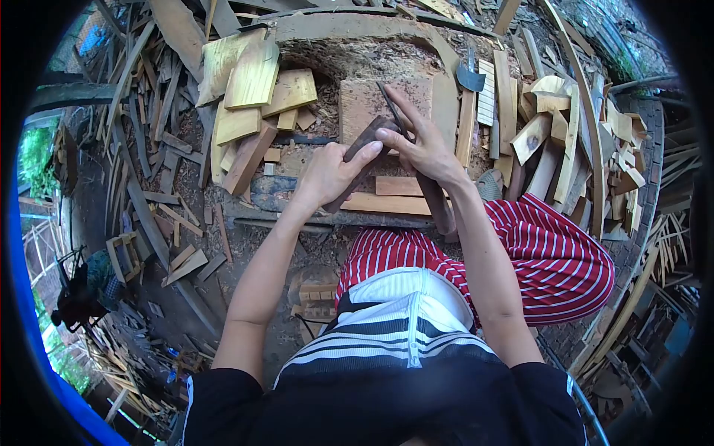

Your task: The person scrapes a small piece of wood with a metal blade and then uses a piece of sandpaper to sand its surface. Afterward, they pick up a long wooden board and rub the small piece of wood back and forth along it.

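Note:
My left hand point(332, 172) is closed round a dark brown piece of wood point(360, 157), which slants from upper right to lower left. My right hand point(425, 151) grips a long-handled knife point(437, 206); its thin dark blade end points up past my index finger, and its brown handle runs down towards my knee. The right thumb presses near the upper end of the wood piece, close to my left thumb. Beneath both hands is a wooden block point(405, 93) on a big worn work stump point(335, 31). Two pale wood strips point(387, 204) lie at its near edge.
Yellowish cut blocks point(253, 78) are stacked at the left of the stump. A dark metal blade point(470, 79) stands at the right, beside upright slats point(503, 97). Piled offcuts point(554, 123) lie further right. Scrap wood point(167, 193) covers the ground at left.

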`<state>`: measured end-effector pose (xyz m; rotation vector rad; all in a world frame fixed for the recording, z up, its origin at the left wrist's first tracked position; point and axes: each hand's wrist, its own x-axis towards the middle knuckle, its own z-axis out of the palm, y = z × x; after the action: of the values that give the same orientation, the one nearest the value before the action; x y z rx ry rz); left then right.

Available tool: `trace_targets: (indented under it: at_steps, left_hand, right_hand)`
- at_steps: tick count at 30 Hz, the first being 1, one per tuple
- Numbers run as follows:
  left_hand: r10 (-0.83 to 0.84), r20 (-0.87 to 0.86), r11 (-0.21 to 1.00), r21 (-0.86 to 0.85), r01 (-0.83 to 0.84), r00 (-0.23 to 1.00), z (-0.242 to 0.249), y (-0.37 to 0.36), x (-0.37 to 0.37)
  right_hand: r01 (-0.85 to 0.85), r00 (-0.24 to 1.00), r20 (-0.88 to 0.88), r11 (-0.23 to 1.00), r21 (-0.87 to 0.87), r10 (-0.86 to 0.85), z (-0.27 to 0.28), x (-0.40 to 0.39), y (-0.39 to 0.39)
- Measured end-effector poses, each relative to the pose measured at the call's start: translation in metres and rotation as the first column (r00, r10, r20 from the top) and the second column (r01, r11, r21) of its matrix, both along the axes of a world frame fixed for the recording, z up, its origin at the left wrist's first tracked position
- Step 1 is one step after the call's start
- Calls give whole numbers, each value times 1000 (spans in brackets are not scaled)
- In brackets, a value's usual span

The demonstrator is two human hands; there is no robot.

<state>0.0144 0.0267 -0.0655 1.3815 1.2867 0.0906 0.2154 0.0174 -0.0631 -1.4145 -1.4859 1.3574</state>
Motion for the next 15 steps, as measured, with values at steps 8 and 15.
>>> trace_targets:
  at_steps: [8, 15]
  left_hand:
    - [8, 169, 994, 102, -26, 986, 3, -9, -1]
    - [223, 417, 970, -188, -156, 881, 8, -17, -1]
  right_hand:
    - [20, 919, -356, 921, -388, -170, -3, 4, 0]
    - [-31, 785, -568, 900, -436, -248, -16, 8, 5]
